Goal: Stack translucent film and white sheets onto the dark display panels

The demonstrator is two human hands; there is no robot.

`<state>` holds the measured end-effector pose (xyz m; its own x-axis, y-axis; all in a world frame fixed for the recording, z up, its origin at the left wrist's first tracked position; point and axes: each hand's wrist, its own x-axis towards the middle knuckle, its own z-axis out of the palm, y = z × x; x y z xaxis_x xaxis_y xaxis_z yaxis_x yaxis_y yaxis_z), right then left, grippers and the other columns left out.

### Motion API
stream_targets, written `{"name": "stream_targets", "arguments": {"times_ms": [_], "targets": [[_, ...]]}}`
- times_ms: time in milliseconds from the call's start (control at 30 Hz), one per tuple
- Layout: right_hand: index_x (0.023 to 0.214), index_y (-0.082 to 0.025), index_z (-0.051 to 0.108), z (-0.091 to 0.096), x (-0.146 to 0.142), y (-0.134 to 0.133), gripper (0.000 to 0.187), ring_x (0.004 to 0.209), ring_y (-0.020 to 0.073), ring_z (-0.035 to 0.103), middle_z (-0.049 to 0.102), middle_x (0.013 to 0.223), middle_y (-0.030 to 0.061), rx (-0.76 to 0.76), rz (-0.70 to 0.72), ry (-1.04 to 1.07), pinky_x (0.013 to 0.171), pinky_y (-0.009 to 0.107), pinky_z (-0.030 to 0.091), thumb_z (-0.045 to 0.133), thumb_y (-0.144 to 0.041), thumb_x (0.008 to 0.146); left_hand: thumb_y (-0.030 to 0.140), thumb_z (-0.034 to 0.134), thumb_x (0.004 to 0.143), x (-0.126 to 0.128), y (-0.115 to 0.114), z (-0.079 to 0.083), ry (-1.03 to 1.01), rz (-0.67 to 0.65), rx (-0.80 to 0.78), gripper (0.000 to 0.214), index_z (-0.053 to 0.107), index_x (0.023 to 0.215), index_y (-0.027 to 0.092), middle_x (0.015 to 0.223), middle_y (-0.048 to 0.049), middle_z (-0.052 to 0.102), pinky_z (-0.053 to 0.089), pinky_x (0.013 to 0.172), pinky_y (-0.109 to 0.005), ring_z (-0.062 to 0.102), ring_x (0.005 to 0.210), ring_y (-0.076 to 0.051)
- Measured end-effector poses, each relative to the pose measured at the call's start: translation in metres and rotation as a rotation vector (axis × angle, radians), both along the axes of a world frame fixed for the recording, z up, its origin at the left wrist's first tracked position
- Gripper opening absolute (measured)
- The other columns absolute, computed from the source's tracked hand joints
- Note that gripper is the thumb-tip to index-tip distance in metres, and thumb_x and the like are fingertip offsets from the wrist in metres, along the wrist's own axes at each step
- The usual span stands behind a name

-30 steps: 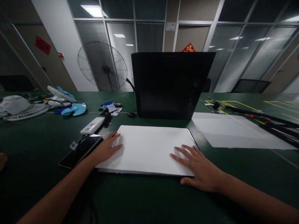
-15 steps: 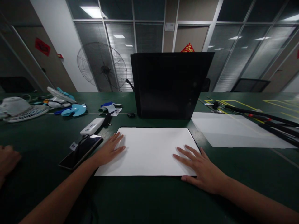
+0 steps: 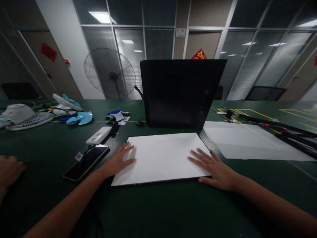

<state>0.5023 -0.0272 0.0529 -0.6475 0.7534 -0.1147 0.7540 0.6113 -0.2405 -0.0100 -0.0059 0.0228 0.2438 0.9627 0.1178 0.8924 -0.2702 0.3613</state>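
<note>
A white sheet-like panel (image 3: 160,160) with a thin dark edge lies on the green table in front of me, turned a little so that its right side sits farther away. My left hand (image 3: 120,161) rests with outstretched fingers over the panel's left edge. On the opposite side, the spread fingers of my right hand (image 3: 210,168) lie across the right edge, with the thumb by the near right corner. Neither hand is closed round anything. Just left of my left hand are a dark smartphone (image 3: 86,164) and a white handheld device (image 3: 99,135).
Behind the panel stands a large black screen-like box (image 3: 183,94). A white sheet (image 3: 247,140) and black rods (image 3: 297,130) lie to the right. Fan parts (image 3: 80,118) are at the far left. Another person's hand (image 3: 11,170) rests at the left edge.
The panel has turned slightly: its right side moved away from me and its near left corner shifted right. Both my hands moved a little with it. The view tipped slightly upward.
</note>
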Motion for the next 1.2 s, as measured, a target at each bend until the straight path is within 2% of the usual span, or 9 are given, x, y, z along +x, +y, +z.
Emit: {"name": "stream_targets", "arguments": {"times_ms": [100,233,333,433,500,600,800,1000,1200], "targets": [[0.168,-0.043,0.022,0.000,0.010,0.007,0.079,0.160,0.0397,0.019,0.021,0.175,-0.0004,-0.007,-0.059,0.043,0.126,0.073,0.013,0.044,-0.074,0.100,0.073,0.054,0.093,0.002,0.001,0.002,0.001,0.020,0.006,0.079,0.056,0.153,0.022,0.172,-0.0132,0.035,0.033,0.126,-0.056,0.035,0.157,-0.037],[0.166,-0.029,0.037,-0.010,0.049,0.036,0.078,0.152,0.0373,0.039,0.041,0.168,0.0089,0.193,-0.413,0.040,0.124,0.063,0.032,0.032,-0.073,0.102,0.074,0.054,0.093,0.004,0.003,0.003,0.004,0.024,-0.020,0.082,0.057,0.153,0.019,0.172,-0.0141,0.034,0.029,0.128,-0.055,0.034,0.158,-0.037],[0.166,-0.015,0.035,-0.028,0.090,0.059,0.093,0.156,0.0404,0.030,0.032,0.170,0.0188,0.356,-0.672,-0.046,0.126,0.063,0.027,0.032,-0.077,0.097,0.076,0.051,0.093,0.006,0.002,0.004,0.007,0.024,-0.019,0.083,0.057,0.153,0.019,0.172,-0.0140,0.035,0.031,0.127,-0.056,0.035,0.157,-0.037],[0.166,-0.009,0.031,-0.045,0.124,0.072,0.108,0.159,0.0444,0.020,0.024,0.172,0.0250,0.232,-0.859,-0.122,0.125,0.069,0.023,0.032,-0.086,0.089,0.076,0.048,0.094,0.008,0.002,0.005,0.024,0.026,-0.010,0.083,0.056,0.154,0.019,0.171,-0.0144,0.036,0.031,0.127,-0.056,0.035,0.157,-0.037],[0.165,-0.011,0.034,-0.052,0.137,0.076,0.110,0.158,0.0443,0.023,0.024,0.171,0.0252,0.146,-0.890,-0.136,0.124,0.068,0.026,0.030,-0.090,0.087,0.076,0.049,0.094,0.008,0.003,0.006,0.042,0.025,-0.012,0.083,0.055,0.154,0.018,0.171,-0.0148,0.038,0.030,0.127,-0.056,0.034,0.158,-0.037],[0.163,-0.016,0.040,-0.053,0.143,0.077,0.107,0.153,0.0451,0.034,0.030,0.170,0.0221,0.137,-0.882,-0.108,0.118,0.069,0.037,0.028,-0.091,0.088,0.075,0.049,0.095,0.008,0.003,0.006,0.068,0.029,-0.013,0.082,0.055,0.154,0.019,0.171,-0.0143,0.038,0.030,0.128,-0.055,0.035,0.157,-0.037],[0.145,-0.015,0.058,-0.042,0.139,0.076,0.094,0.125,0.0465,0.061,0.055,0.151,0.0233,0.118,-0.901,-0.068,0.095,0.067,0.055,0.039,-0.086,0.087,0.077,0.042,0.097,0.006,0.002,0.004,0.072,0.007,0.041,0.081,0.059,0.151,0.018,0.167,-0.0157,0.044,0.034,0.126,-0.055,0.041,0.154,-0.037],[0.136,-0.018,0.062,-0.033,0.132,0.070,0.086,0.117,0.0437,0.066,0.066,0.135,0.0232,0.082,-0.928,-0.052,0.086,0.058,0.059,0.041,-0.085,0.087,0.080,0.032,0.098,0.006,0.000,0.004,0.035,0.012,0.052,0.087,0.063,0.147,0.015,0.164,-0.0165,0.048,0.034,0.126,-0.054,0.044,0.153,-0.035],[0.145,-0.018,0.058,-0.034,0.130,0.066,0.091,0.122,0.0445,0.064,0.063,0.142,0.0233,0.131,-0.938,-0.085,0.087,0.060,0.057,0.037,-0.085,0.087,0.075,0.030,0.101,0.007,-0.002,0.008,0.031,0.024,0.066,0.081,0.067,0.142,0.016,0.159,-0.0150,0.055,0.036,0.126,-0.047,0.050,0.149,-0.031]]}}
